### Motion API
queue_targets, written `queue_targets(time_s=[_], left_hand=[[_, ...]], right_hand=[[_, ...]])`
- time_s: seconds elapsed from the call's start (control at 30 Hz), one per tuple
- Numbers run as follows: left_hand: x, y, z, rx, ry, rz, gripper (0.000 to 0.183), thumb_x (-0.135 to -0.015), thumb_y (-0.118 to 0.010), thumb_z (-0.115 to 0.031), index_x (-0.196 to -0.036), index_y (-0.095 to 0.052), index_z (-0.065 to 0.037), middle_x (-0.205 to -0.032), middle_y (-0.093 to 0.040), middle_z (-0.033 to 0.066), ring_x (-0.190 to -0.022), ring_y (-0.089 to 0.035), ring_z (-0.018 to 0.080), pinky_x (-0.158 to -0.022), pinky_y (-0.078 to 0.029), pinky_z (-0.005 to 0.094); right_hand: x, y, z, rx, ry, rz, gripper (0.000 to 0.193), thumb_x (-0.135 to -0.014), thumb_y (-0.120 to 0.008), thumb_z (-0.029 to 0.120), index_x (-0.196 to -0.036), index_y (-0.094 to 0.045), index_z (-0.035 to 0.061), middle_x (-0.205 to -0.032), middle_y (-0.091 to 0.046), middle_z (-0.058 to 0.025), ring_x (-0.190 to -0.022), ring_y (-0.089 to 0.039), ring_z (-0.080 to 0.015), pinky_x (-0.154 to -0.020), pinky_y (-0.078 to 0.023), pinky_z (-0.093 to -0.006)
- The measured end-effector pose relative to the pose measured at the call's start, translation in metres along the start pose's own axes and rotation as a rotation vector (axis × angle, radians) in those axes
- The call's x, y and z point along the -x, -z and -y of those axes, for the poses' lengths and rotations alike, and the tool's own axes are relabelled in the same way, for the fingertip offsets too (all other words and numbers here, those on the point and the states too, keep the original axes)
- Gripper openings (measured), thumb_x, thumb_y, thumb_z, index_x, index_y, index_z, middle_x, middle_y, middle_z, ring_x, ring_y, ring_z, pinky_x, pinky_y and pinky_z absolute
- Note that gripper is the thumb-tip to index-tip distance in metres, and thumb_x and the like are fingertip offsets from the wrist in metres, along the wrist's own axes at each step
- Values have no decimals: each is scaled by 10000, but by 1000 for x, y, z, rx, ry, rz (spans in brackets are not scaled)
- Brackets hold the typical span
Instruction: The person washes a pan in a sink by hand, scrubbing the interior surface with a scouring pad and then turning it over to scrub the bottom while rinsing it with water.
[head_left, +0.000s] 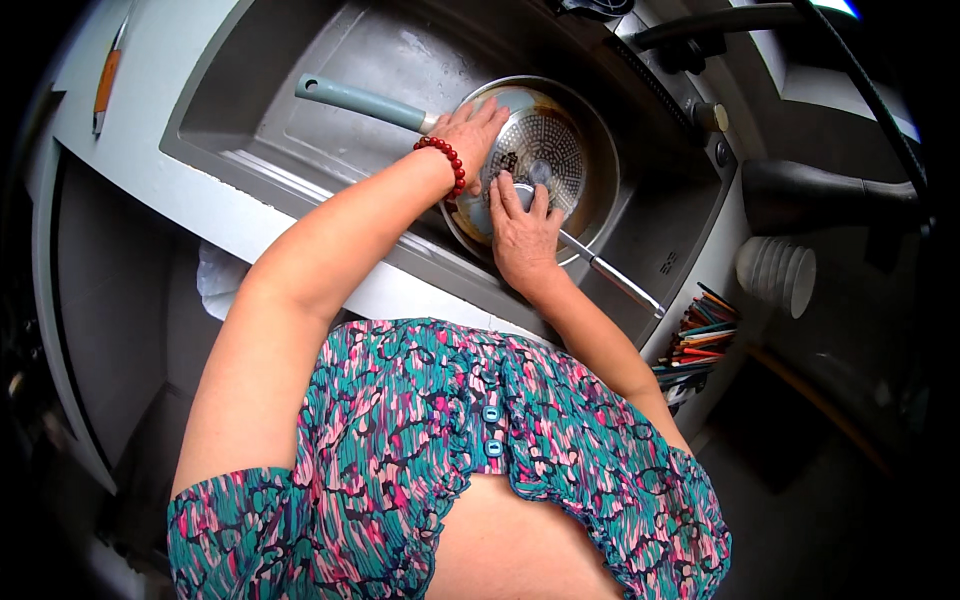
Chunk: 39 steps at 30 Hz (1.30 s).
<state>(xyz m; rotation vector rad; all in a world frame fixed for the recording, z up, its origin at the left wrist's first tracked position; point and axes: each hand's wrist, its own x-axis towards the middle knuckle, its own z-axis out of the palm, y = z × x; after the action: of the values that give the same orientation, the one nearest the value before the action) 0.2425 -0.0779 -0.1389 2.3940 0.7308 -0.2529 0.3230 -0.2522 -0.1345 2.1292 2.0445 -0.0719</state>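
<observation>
A frying pan (565, 150) lies bottom up in a larger round metal pan (612, 185) inside the sink. Its underside is dotted, with brown stains and dark bits near the middle. The pale blue-grey handle (365, 103) points to the upper left. My left hand (468, 135), with a red bead bracelet at the wrist, rests on the pan beside the handle's base, fingers stretched out. My right hand (525, 232) presses a tool with a slim metal handle (612, 272) against the pan's underside; the fingers partly cover the tool's head, so its kind is unclear.
The dark grey sink (300, 65) surrounds both pans. An orange-handled tool (106, 85) lies on the white counter at far left. To the right are a faucet (715, 25), a bundle of chopsticks (705, 330) and a stack of white bowls (775, 275).
</observation>
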Motion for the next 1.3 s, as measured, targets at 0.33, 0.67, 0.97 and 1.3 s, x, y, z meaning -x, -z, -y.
queue_targets(time_s=[0.33, 0.67, 0.97, 1.3], left_hand=[[-3, -2, 6, -7, -23, -32, 1192, -505, -903, -131, -1482, -222, -90, -1542, -238, 152, -1364, -320, 339, -1089, -346, 436], [-1, -4, 4, -2, -5, -12, 1191, -506, -905, -135, -1481, -223, -107, -1548, -231, 144, -1372, -315, 354, -1092, -339, 442], [-2, -2, 4, -5, 9, -8, 1202, -505, -908, -132, -1487, -215, -110, -1555, -217, 140, -1375, -314, 359, -1103, -325, 450], [-3, 0, 3, -3, 25, 26, 1223, -499, -912, -147, -1495, -201, -122, -1559, -213, 129, -1390, -287, 356, -1113, -311, 451]], right_hand=[[-18, 11, -6, 17, -85, 86, 563, -817, -548, 142, -1369, -461, 78, -1462, -345, -62, -1209, -373, -456, -823, -390, -573], [-36, 6, -28, -12, -211, 119, 566, -826, -531, 123, -1382, -441, 72, -1474, -333, -49, -1209, -379, -449, -830, -387, -566], [-40, 1, -31, -22, -254, 64, 566, -818, -547, 123, -1374, -450, 83, -1462, -366, -31, -1196, -408, -428, -844, -405, -561], [-22, -3, -14, -27, -138, 9, 639, -765, -592, 101, -1387, -443, 117, -1484, -364, -24, -1231, -392, -429, -846, -398, -596]])
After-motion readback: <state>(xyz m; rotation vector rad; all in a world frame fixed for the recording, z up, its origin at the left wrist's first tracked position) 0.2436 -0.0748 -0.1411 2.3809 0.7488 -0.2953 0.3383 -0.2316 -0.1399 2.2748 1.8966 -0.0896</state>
